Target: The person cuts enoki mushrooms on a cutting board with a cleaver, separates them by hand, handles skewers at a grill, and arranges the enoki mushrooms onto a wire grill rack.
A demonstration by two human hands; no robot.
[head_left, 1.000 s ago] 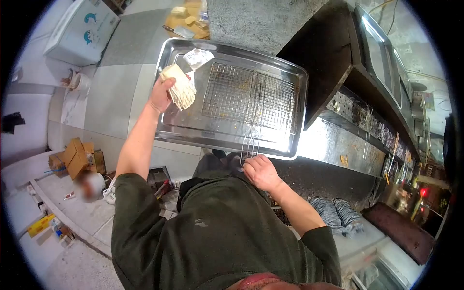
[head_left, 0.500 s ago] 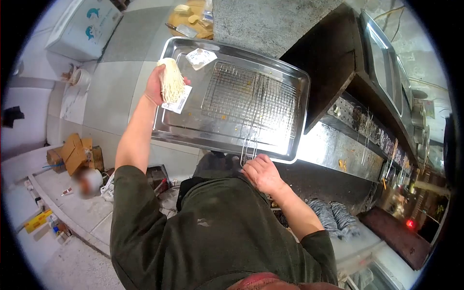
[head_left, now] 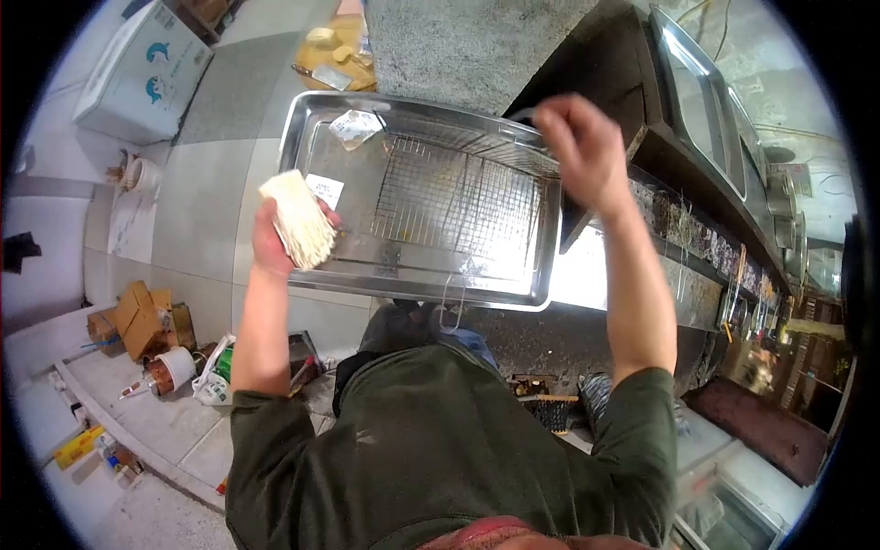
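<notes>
My left hand is closed around a bundle of pale enoki mushrooms, held over the left edge of a large metal tray. In the tray lies a wire grilling basket, its upper half tilted up along the far side. One handle loop of it sticks out over the tray's near rim. My right hand, somewhat blurred, is curled at the far right corner of the tray, by the raised half's handle. Two white labelled pieces of packaging, one at the far left corner and another beside the mushrooms, lie in the tray.
A cutting board with a cleaver and pale food pieces lies beyond the tray. At the right stands a dark metal unit. A white box with dolphin pictures is at the far left, cardboard below it.
My right hand has moved from the near handle up to the far right, and the basket's upper half has swung up. My left hand has come nearer with the enoki mushrooms.
</notes>
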